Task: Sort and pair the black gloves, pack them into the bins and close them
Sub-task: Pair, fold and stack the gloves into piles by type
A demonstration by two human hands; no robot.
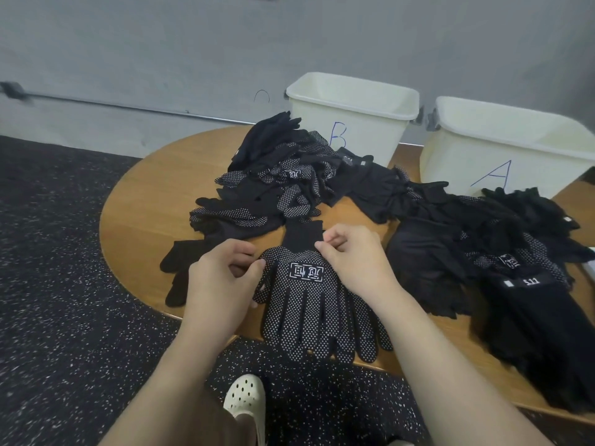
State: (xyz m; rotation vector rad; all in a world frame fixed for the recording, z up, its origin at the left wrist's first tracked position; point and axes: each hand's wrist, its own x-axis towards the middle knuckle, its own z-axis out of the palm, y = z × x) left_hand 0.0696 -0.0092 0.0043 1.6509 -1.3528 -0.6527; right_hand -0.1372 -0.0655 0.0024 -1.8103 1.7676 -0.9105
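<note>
Table [145, 201]: one, round, wooden, carrying everything below.
Bins: two, cream, open-topped, at the far edge; bin B [351, 117] left, bin A [502, 146] right, neither with a lid in sight.
Glove heaps: two loose spreads of black gloves, too tangled to count; dotted heap [277, 188] in front of bin B, plain heap [515, 252] in front of bin A.
Dotted glove pair [312, 310]: stacked at the near edge, fingers overhanging toward the camera.
Left hand [222, 284]: one, pinching the pair's left edge by the wrist.
Right hand [357, 255]: one, pinching the cuff's right side.
Shoe [244, 403]: one, cream, on the speckled floor.
</note>
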